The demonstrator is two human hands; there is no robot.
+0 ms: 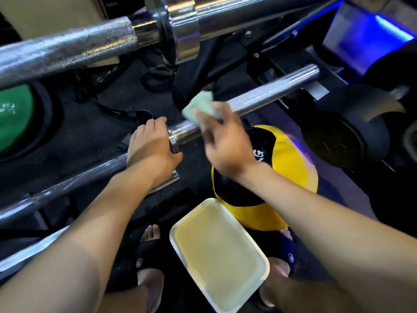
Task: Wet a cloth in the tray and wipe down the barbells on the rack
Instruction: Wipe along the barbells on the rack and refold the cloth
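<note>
On the lower barbell [259, 98], near the middle of the view: right hand [225, 141] with a pale green cloth [199, 105], blurred. Fingers of this hand curled round the cloth, cloth pressed against the smooth chrome sleeve of the bar. Just to the left of it, left hand [151, 147] over the collar of the same barbell, where sleeve meets thinner shaft. Fingers of the left hand bent over the bar, thumb low on the near side; full closing round the metal impossible to tell, since the fingertips go behind the bar. Both forearms bare, coming up from the bottom corners.

Below the hands, on the dark floor: white tray [180, 251], rectangular, with yellowish liquid inside, tilted diagonally in the view, between two feet in dark sandals [140, 260]. Just beyond the tray, touching or nearly touching its far corner: round black and yellow ball [291, 159], partly hidden by the right wrist.

At the top left, very near the camera: upper barbell [67, 50], knurled shaft and shiny collar, running diagonally. At the left edge, green ball [13, 116]. At the right, black weight plates [334, 141], with blue light behind them.
</note>
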